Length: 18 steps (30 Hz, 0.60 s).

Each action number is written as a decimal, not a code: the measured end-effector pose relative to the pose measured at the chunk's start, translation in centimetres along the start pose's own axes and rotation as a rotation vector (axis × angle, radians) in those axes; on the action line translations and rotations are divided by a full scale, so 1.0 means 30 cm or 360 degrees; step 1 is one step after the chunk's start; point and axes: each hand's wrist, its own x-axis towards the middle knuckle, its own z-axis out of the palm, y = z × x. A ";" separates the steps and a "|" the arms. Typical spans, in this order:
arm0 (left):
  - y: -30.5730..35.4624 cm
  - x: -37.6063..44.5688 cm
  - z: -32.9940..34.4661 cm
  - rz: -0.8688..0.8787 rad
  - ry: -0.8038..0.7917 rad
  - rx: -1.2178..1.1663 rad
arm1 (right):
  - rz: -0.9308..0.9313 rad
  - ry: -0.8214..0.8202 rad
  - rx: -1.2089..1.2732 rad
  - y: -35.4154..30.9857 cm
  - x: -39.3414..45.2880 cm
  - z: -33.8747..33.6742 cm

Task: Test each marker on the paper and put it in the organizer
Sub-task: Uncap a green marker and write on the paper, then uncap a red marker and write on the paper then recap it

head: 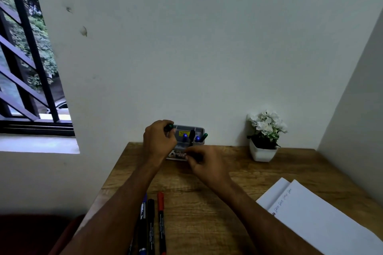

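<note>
A grey organizer [199,130] stands against the wall at the back of the wooden desk [199,203]. Several markers stand in it, with blue [185,135], black [192,133] and green [205,136] caps showing. My left hand [158,141] grips a green-capped marker [169,126] at the organizer's left end. My right hand [204,164] is curled round a dark marker in front of the organizer, mostly hidden by the fingers. White paper [317,217] with handwritten test lines lies at the right.
Three markers lie near the front edge: blue [143,221], black [150,225] and red [161,219]. A white pot of white flowers [264,136] stands at the back right. A barred window [27,58] is on the left; walls close in behind and right.
</note>
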 end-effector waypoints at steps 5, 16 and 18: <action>-0.004 -0.006 -0.003 -0.0016 0.0007 -0.0018 | 0.0014 -0.0038 0.0014 0.004 -0.014 0.002; -0.043 -0.092 -0.052 -0.0197 0.0113 -0.0059 | 0.0031 -0.0142 -0.0005 -0.034 -0.088 0.009; -0.046 -0.143 -0.067 -0.0247 -0.0042 -0.0113 | 0.0076 -0.0228 -0.0003 -0.048 -0.110 0.021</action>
